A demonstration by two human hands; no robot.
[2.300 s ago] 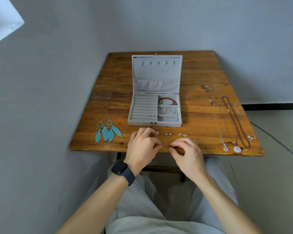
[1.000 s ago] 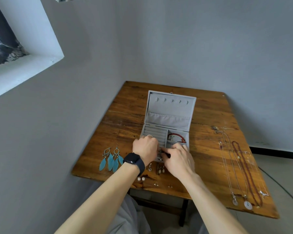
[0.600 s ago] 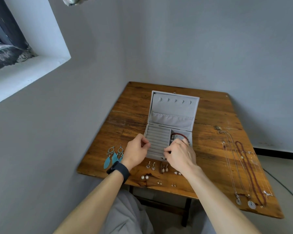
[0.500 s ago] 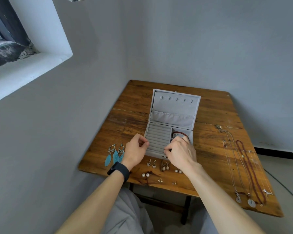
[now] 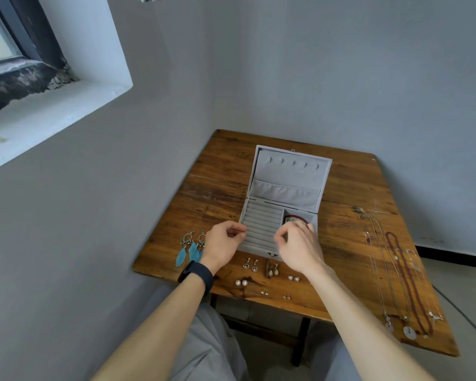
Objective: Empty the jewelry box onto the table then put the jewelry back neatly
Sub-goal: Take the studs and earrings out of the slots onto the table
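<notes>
While the right hand (image 5: 297,248) overhangs the jewelry box (image 5: 261,232), earrings (image 5: 254,267) crowd its front.

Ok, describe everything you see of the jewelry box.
The jewelry box is grey, velvet-looking, open on the wooden table, lid swung back showing five hooks and a gathered pocket. Its base has ring rolls left and a right compartment holding a red bracelet. A metal clasp sits in front. The left hand is at its left edge; the right hand hovers over its right part.
</notes>
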